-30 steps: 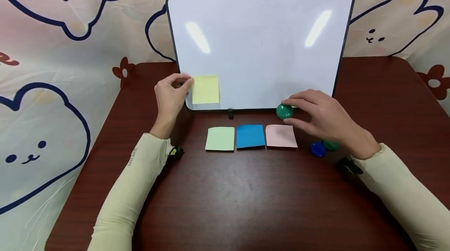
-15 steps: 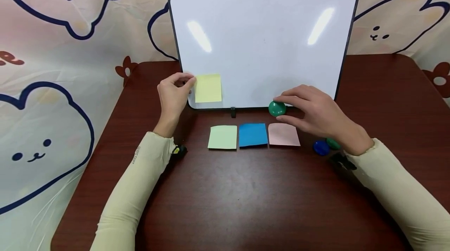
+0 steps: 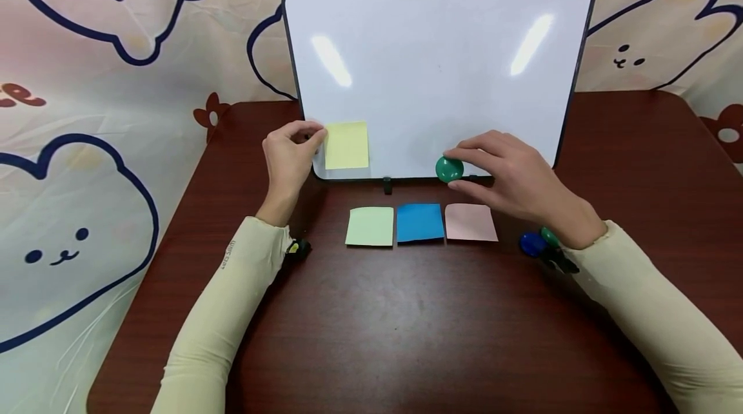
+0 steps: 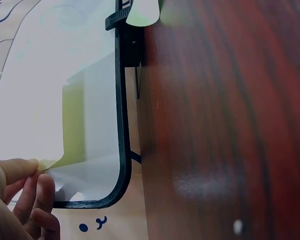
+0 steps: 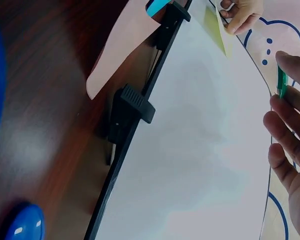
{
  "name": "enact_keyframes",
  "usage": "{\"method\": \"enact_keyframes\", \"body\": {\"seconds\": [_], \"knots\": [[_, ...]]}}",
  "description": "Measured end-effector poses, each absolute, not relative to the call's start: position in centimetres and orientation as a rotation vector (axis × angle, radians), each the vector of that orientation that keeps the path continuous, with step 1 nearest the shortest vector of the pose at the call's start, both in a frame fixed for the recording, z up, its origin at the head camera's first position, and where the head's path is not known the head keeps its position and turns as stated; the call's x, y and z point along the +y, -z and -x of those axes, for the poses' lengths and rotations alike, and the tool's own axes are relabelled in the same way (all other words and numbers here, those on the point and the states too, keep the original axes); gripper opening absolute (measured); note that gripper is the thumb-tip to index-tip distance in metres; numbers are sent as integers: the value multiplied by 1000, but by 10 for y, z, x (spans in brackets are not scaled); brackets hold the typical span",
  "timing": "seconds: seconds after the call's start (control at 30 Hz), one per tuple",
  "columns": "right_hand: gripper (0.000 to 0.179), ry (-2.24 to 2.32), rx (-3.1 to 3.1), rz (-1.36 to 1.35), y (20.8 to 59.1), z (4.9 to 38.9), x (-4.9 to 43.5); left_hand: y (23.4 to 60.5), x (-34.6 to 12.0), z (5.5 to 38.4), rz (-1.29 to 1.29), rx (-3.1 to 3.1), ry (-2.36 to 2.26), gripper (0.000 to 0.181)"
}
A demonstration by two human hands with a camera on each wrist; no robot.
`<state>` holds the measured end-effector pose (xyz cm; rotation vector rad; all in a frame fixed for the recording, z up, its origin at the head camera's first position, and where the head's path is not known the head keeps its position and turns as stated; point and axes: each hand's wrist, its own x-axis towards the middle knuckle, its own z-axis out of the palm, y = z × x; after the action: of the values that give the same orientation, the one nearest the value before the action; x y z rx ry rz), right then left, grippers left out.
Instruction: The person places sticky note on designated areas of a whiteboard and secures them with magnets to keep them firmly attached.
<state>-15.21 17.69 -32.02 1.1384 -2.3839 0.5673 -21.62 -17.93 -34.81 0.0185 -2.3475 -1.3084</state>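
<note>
My left hand [image 3: 290, 156] pinches a yellow sticky note [image 3: 347, 146] at its upper left corner, over the lower left of a whiteboard [image 3: 441, 72]. Seen from the left wrist, the note casts a yellowish shadow and stands slightly off the board. Between thumb and fingertips of my right hand [image 3: 516, 178] is a round green magnet [image 3: 449, 169], in front of the board's lower edge. From the right wrist that magnet [image 5: 282, 81] shows edge-on. It is to the right of the note, apart from it.
On the dark wooden table lie a light green note [image 3: 370, 227], a blue note [image 3: 420, 222] and a pink note [image 3: 471, 222] in a row. A blue magnet [image 3: 532, 244] and another green magnet [image 3: 549, 236] sit by my right wrist. Black clips [image 5: 132, 105] support the board's lower edge.
My right hand has moved left and slightly up with the green magnet, toward the yellow note. The left hand keeps its pinch on the note, nearly still.
</note>
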Motion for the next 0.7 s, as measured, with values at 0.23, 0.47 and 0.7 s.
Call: {"method": "enact_keyframes", "body": {"seconds": [0.23, 0.47, 0.7], "knots": [[62, -581, -2364, -1111, 316, 152, 169, 346, -179, 216, -16, -2354, 1311, 17], [54, -605, -2335, -1117, 313, 156, 161, 345, -179, 215, -16, -2360, 1305, 16], [47, -591, -2321, -1125, 309, 162, 151, 347, -178, 215, -15, -2352, 1317, 16]]}}
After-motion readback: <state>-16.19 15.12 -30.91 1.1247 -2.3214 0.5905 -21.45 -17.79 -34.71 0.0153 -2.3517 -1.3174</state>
